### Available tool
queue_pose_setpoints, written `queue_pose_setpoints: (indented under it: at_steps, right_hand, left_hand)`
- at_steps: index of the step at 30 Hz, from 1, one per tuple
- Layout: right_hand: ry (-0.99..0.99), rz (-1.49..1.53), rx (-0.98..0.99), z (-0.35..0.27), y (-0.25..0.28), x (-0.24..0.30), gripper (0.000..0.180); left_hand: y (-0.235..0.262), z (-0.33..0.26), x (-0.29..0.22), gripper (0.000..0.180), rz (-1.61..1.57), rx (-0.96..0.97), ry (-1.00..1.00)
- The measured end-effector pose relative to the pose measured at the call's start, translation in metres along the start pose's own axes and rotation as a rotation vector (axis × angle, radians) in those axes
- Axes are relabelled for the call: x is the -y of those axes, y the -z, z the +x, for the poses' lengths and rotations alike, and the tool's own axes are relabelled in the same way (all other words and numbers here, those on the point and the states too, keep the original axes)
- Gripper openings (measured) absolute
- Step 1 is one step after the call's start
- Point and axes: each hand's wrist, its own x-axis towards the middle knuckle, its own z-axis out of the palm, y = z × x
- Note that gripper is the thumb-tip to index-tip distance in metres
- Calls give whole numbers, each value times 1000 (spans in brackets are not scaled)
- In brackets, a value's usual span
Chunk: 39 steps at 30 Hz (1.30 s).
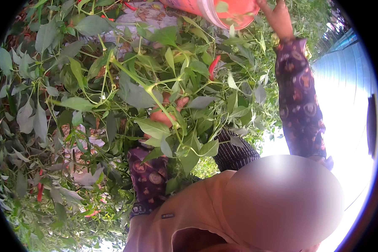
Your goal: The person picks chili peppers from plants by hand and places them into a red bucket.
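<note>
My left hand (169, 112) is pushed into a leafy chili plant (155, 80), with green stems crossing over it. Leaves hide most of its fingers, so I cannot tell what it grips. A ripe red chili (213, 67) hangs up and to the right of that hand. My right hand (278, 17), on a purple patterned sleeve (298, 105), is raised at the top edge. It grips the rim of an orange-red bucket (227, 10) with a pale band, and a few leaves lie inside the bucket.
Dense green foliage fills the left and centre. More red chilies hang at the lower left (40, 191) and the top (130, 6). An orange garment (185, 210) fills the lower edge. A pale blue ribbed wall (344, 63) stands at the right in bright glare.
</note>
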Motion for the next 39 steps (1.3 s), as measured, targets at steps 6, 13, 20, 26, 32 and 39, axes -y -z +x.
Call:
queue_pose_setpoints:
  at_steps: [6,13,20,26,32,39]
  right_hand:
    - [-492,330,1195,-81,2,133,47]
    - [-591,1156,1449,-137,-15,123,36]
    - [-609,731,153,-89,-29,59,26]
    - [140,-369,293,-11,-11,28,36]
    - [365,598,646,8,-13,273,29]
    - [236,485,225,137,-175,381,36]
  left_hand:
    - [15,-6,-10,49,579,16,-4]
    - [-1,-9,-16,38,178,-39,-90]
    - [20,0,-8,40,375,116,-115]
    - [34,16,31,33,234,101,-150]
    - [17,4,-16,38,246,19,-108]
    - [9,18,27,56,-383,22,-118]
